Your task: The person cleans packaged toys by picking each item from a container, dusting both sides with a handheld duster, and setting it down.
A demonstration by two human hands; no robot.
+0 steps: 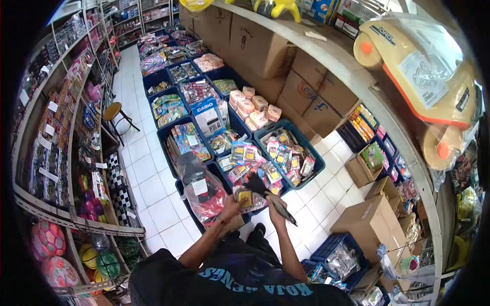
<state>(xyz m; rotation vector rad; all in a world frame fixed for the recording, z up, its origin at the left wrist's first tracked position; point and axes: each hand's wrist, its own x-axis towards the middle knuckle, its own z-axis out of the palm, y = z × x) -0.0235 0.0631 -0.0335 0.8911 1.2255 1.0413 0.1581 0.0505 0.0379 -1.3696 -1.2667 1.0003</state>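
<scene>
My left hand [232, 208] is closed on a small packaged toy [246, 198] with a yellow square on it, held over the near edge of a dark blue crate. In my right hand [277, 210] is a brush [259, 184] with black bristles, its dark handle pointing down to the right. The bristles lie just above and beside the packet; whether they touch it I cannot tell. Beneath both hands, the crate is heaped with similar small packets [253, 162]. Left of my left hand lies a clear plastic bag with red and black contents [204, 191].
More blue crates [319, 160] of packets stretch ahead, with pink boxes [255, 108] and a Casio box [208, 118] on top. Shelves [76, 102] line the left. A stool [115, 113] stands in the tiled aisle. Overhead at right, a shelf holds a wrapped yellow ride-on toy [413, 76]. Cartons [370, 224] stand right.
</scene>
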